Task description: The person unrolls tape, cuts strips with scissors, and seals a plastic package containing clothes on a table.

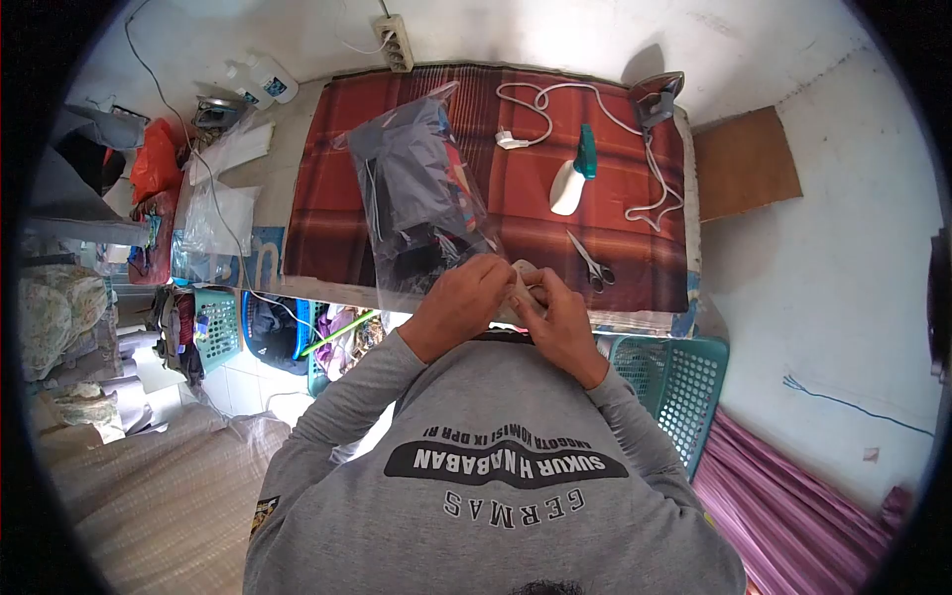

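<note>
Grey shirt (496,545) foremost, the right hand (560,312) grips a pale roll (530,282) by the table edge (337,291), the left hand (466,296) curls against it, hold unclear, and clothes (463,183) already fill the see-through bag (407,149) on the table, its closing unseen.

Soft, pale light fills the room, though I can't place its source, and the far wall (535,35) glows nearly white. Behind the iron (656,102), at the far right, a blurred grey shadow falls on it. Floor tiles (243,382) on the left burn out to white, while parts of the clutter (84,159) farther left sink into gloom. Glare streaks the clear plastic bag (416,178). Straight edges bow outward, black closes round the corners, and the outermost things look stretched and soft.
</note>
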A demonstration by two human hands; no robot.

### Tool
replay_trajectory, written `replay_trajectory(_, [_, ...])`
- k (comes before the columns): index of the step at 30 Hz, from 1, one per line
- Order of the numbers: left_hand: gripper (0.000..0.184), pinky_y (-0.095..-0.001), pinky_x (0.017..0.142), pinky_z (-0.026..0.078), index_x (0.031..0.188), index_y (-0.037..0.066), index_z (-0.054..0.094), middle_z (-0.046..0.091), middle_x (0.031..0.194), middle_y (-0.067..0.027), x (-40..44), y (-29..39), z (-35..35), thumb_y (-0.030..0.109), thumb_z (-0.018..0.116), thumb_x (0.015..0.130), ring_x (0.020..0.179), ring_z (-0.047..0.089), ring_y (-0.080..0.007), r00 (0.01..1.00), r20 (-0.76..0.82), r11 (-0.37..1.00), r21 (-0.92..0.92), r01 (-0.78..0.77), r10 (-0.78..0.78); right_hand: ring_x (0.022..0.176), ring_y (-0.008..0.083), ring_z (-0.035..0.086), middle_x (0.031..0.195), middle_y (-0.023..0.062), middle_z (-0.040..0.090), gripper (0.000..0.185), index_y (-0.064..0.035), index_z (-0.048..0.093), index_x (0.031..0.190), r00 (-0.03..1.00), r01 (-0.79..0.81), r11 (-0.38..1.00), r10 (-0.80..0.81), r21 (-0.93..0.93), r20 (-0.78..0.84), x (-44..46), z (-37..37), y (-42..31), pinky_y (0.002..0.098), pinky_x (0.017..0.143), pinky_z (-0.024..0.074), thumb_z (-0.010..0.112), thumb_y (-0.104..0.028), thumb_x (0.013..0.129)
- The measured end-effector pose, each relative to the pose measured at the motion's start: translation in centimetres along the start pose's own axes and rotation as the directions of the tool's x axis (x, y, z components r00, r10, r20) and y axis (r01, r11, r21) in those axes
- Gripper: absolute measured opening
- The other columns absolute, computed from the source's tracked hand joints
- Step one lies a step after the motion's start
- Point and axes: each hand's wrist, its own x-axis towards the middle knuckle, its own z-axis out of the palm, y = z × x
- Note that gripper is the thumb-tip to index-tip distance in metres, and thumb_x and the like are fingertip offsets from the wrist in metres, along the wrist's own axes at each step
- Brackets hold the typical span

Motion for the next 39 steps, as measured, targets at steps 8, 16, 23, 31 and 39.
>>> replay_trajectory(8, [0.019, -0.0423, 0.085, 0.058, 0.117, 0.000, 0.067, 0.071, 0.110, -0.0172, -0.2, 0.5, 0.0, 0.008, 0.070, 0.099, 0.104, 0.071, -0.0363, 0.990, -0.031, 0.977, -0.172, 0.127, -0.134, 0.090, 0.0391, 0.080, 0.093, 0.0230, 0.077, 0.025, -0.0031, 0.063, 0.122, 0.997, 0.041, 0.999, -0.039, 0.029, -0.059, -0.2, 0.2, 0.1, 0.0415, 0.076, 0.0584, 0.071, -0.012, 0.100])
replay_trajectory(16, [0.036, -0.0436, 0.107, 0.054, 0.135, -0.001, 0.069, 0.072, 0.131, -0.0208, -1.8, 1.5, 1.2, 0.009, 0.070, 0.101, 0.124, 0.069, -0.0363, 0.973, -0.106, 0.963, -0.199, 0.180, -0.204, 0.085, 0.0139, 0.070, 0.093, 0.0123, 0.075, 0.011, -0.0016, 0.067, 0.109, 0.974, 0.118, 0.985, -0.090, 0.124, -0.208, 0.0, 0.4, 1.0, 0.0331, 0.075, 0.0552, 0.070, -0.010, 0.103])
replay_trajectory(23, [0.037, -0.0459, 0.113, 0.051, 0.137, -0.003, 0.069, 0.070, 0.140, -0.0201, -2.6, 2.3, 2.1, 0.005, 0.067, 0.101, 0.136, 0.064, -0.0362, 0.982, -0.158, 0.989, -0.122, 0.084, -0.103, 0.097, 0.0086, 0.067, 0.103, 0.0076, 0.076, 0.013, 0.0006, 0.067, 0.114, 0.970, 0.091, 0.986, -0.056, 0.138, -0.238, 0.0, 0.8, 0.6, 0.0268, 0.084, 0.0537, 0.070, -0.007, 0.104])
replay_trajectory(31, [0.025, -0.0430, 0.103, 0.058, 0.124, -0.004, 0.072, 0.076, 0.124, -0.0163, -2.5, 2.4, 1.6, 0.006, 0.069, 0.101, 0.123, 0.072, -0.0326, 0.951, -0.291, 0.979, -0.196, 0.051, -0.108, 0.089, 0.0113, 0.069, 0.095, 0.0111, 0.076, 0.013, 0.0000, 0.068, 0.114, 0.920, 0.252, 0.965, -0.262, -0.074, -0.290, -0.5, 0.8, 0.5, 0.0300, 0.077, 0.0553, 0.071, -0.009, 0.104])
replay_trajectory(39, [0.036, -0.0319, 0.079, 0.055, 0.128, 0.011, 0.069, 0.074, 0.108, -0.0018, 0.6, 2.3, -0.2, 0.042, 0.057, 0.113, 0.098, 0.071, -0.0147, 0.645, 0.519, -0.240, -0.847, 0.474, -0.561, 0.085, 0.0349, 0.075, 0.097, 0.0167, 0.074, 0.017, -0.0027, 0.070, 0.112, 0.827, 0.469, 0.861, -0.506, -0.196, -0.246, -0.3, 0.9, 1.1, 0.0421, 0.074, 0.0577, 0.075, -0.003, 0.096])
